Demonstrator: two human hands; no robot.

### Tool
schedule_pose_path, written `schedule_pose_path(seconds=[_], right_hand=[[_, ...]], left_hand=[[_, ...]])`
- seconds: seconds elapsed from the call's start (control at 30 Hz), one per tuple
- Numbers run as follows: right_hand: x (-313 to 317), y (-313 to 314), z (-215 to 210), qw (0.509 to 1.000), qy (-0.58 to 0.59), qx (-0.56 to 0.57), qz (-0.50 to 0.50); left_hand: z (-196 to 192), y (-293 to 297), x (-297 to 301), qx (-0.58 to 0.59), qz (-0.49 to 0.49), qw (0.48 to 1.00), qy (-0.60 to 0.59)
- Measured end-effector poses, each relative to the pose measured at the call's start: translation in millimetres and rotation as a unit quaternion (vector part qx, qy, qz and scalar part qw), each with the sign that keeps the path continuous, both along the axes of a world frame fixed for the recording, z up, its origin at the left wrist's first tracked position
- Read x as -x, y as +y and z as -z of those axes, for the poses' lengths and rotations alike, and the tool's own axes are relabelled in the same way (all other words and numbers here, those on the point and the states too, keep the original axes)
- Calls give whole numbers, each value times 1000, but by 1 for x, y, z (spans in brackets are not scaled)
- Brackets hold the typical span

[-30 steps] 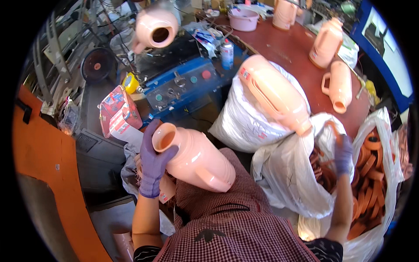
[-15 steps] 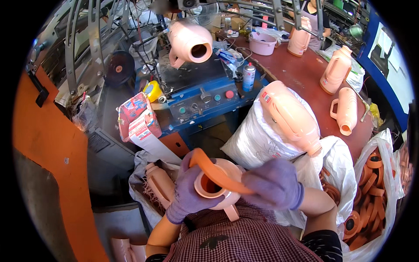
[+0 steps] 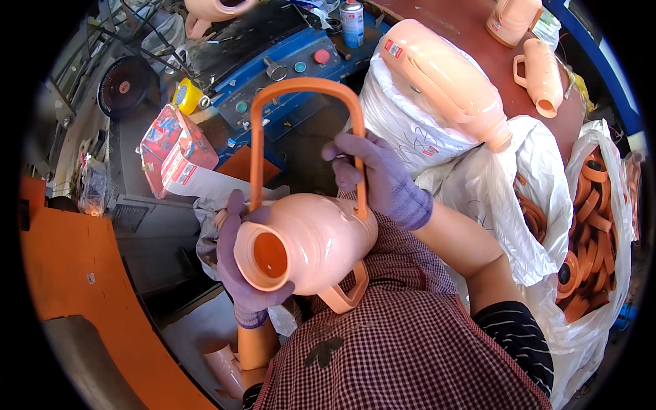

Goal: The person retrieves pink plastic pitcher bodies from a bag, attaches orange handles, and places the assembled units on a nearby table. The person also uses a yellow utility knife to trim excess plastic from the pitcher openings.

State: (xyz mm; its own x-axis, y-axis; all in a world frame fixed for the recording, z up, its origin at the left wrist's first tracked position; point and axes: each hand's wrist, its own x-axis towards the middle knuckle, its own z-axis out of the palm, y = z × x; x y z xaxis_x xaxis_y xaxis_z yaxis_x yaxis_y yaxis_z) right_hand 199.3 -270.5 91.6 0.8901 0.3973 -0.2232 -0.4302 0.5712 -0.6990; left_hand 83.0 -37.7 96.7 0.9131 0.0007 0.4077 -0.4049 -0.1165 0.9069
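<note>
In front of my apron lies a pink plastic thermos flask shell [image 3: 321,236], tilted with its open mouth toward the lower left and its side handle [image 3: 348,295] downward. My left hand [image 3: 239,263], in a purple glove, is closed round the shell near the mouth. An orange curved carrying handle [image 3: 307,85] arches above the shell, both legs reaching down to its sides. My right hand [image 3: 383,174], gloved too, grips the right leg of this arch. Whether the left leg's end is fastened is hidden behind my left fingers.
Another pink shell [image 3: 444,78] lies on a white sack [image 3: 389,109]. At the right, a clear bag [image 3: 618,225] holds several orange handles. A blue machine panel [image 3: 287,75] with buttons stands ahead, beside a spray can [image 3: 352,24]. An orange metal panel [image 3: 89,273] edges the left side.
The shell has tipped from upright to lying tilted, mouth to the lower left. The orange handle has swung up into an arch over it. My right hand has shifted upward; the view has lowered.
</note>
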Motion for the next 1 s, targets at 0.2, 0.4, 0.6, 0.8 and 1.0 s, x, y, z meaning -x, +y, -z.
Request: schedule_pose_path(seconds=[0.2,0.4,0.6,0.8,1.0], right_hand=[[6,17,17,998,32,-2,-53],[6,25,12,990,44,108,-77],[22,-8,-8,986,-142,30,-80],[-1,5,46,997,49,-52,-20],[-2,3,14,983,146,9,-110]], left_hand=[[-7,-14,1,-62,33,997,-17],[-24,-34,-7,-119,66,991,14],[-24,-43,-19,-125,109,986,2],[-22,-43,-21,-138,89,986,-31],[-23,-42,-17,-150,125,980,-22]])
